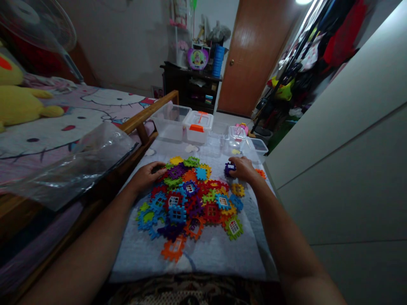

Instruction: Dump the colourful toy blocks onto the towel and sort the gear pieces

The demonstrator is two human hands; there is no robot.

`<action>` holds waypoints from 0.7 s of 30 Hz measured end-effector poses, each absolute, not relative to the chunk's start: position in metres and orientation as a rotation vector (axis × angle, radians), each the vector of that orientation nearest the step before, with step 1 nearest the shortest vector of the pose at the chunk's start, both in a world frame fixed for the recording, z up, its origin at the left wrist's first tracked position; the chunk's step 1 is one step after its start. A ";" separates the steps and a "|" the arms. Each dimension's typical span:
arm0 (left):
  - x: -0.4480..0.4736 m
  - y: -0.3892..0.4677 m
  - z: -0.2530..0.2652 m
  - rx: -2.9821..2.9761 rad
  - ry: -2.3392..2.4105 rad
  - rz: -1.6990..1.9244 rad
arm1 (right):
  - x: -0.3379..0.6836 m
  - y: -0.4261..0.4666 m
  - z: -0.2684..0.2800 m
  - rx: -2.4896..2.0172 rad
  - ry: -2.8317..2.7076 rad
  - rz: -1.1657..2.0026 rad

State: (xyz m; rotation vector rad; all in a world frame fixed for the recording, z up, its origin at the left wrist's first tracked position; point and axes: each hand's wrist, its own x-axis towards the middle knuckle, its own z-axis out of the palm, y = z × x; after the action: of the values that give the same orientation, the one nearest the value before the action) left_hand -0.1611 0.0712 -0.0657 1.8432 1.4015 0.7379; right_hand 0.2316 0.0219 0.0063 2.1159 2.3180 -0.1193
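A pale cloth (pixel 229 258) bears a heap of bright toothed tiles (pixel 193 201). The person's left hand (pixel 149 176) curves half open, fingertips at the heap's left edge; the right hand (pixel 243 169), beyond its right side, pinches a dark purple tile (pixel 229 170).

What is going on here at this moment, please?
A person's right hand has a dark purple piece in its grip, just right of a pile of colourful toothed pieces on a pale cloth. The left hand is at the pile's left edge; whether it holds anything is unclear. Clear plastic boxes stand beyond.
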 end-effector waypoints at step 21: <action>-0.160 0.070 -0.064 1.868 1.422 0.759 | 0.233 0.020 -0.004 2.086 2.245 -0.127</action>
State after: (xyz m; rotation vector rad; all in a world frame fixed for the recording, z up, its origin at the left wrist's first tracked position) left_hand -0.1600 0.0704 -0.0639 1.8677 1.4223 0.7590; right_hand 0.2332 0.0199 -0.0036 2.0856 2.2449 -0.1269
